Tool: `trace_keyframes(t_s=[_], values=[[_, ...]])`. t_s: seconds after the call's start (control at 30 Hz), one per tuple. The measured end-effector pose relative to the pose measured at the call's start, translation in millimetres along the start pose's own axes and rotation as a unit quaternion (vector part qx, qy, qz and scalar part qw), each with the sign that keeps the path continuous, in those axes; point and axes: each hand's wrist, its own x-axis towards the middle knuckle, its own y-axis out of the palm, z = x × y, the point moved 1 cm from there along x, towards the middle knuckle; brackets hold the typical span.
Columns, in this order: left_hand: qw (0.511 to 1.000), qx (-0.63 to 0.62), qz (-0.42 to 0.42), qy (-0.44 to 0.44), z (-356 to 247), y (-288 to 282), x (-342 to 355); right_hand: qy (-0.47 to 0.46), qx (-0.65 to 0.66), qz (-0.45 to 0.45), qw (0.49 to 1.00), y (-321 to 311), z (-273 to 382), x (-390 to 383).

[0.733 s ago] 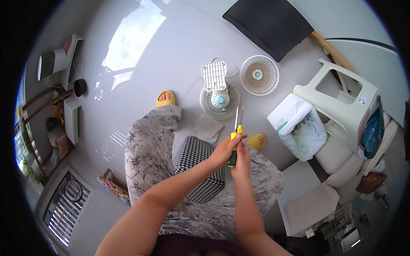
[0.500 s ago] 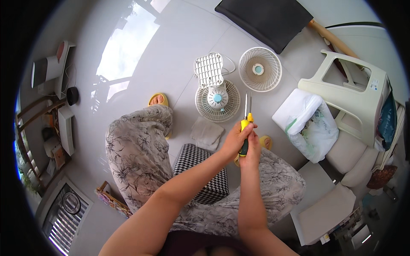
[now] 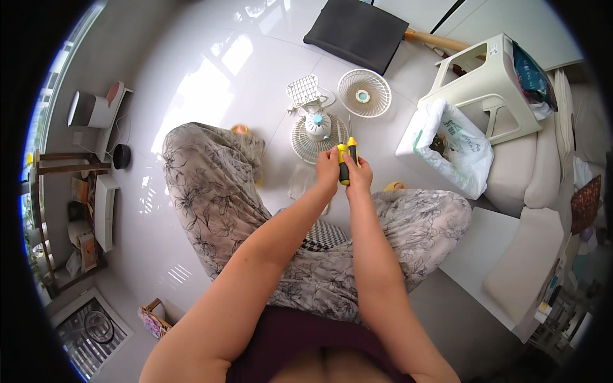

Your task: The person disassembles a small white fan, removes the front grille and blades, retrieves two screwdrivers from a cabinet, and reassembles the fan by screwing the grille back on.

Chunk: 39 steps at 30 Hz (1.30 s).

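A seated person holds a yellow-and-black screwdriver (image 3: 345, 163) between both hands, out in front over a glossy white floor (image 3: 191, 96). The left hand (image 3: 327, 169) is wrapped around the near side of the handle; the right hand (image 3: 359, 175) is closed on its other side, so both fists grip the tool, whose thin shaft points away toward a small fan (image 3: 317, 131). The fan lies on the floor just beyond the hands, its pale blue hub facing up inside a round white grille. A square white grille piece (image 3: 302, 89) lies behind it, and a separate round guard (image 3: 363, 93) sits just to the right. The person's legs, in grey flowered trousers (image 3: 204, 185), spread to either side, with a checked cushion (image 3: 322, 235) between them. At right, a white bag (image 3: 447, 147) leans beside a cream plastic stool (image 3: 488, 83). A dark mat (image 3: 357, 32) lies at the top of the frame.
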Motion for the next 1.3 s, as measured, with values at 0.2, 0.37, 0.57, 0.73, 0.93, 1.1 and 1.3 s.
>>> trace_keyframes(t_s=[0.2,0.37,0.57,0.73,0.93,1.1,1.3], values=[[0.969,-0.088,0.167,-0.162,0,-27,-8,-0.045,-0.106,-0.082,0.990,-14,-23,6],[0.976,-0.087,0.061,-0.188,18,-36,46,-0.018,-0.151,-0.127,0.980,-22,-43,45],[0.987,-0.057,0.004,-0.152,15,-49,111,-0.104,-0.266,-0.160,0.945,-42,-72,123],[0.993,-0.033,0.020,-0.113,12,-46,136,-0.046,-0.230,-0.125,0.964,-57,-98,151],[0.987,-0.002,0.076,-0.140,-6,-33,138,0.053,-0.123,-0.123,0.983,-79,-127,159],[0.987,0.093,0.063,-0.111,-12,-32,140,0.057,-0.240,-0.149,0.958,-78,-130,159],[0.987,0.148,0.053,-0.031,0,-37,145,0.005,-0.434,-0.238,0.869,-74,-131,156]])
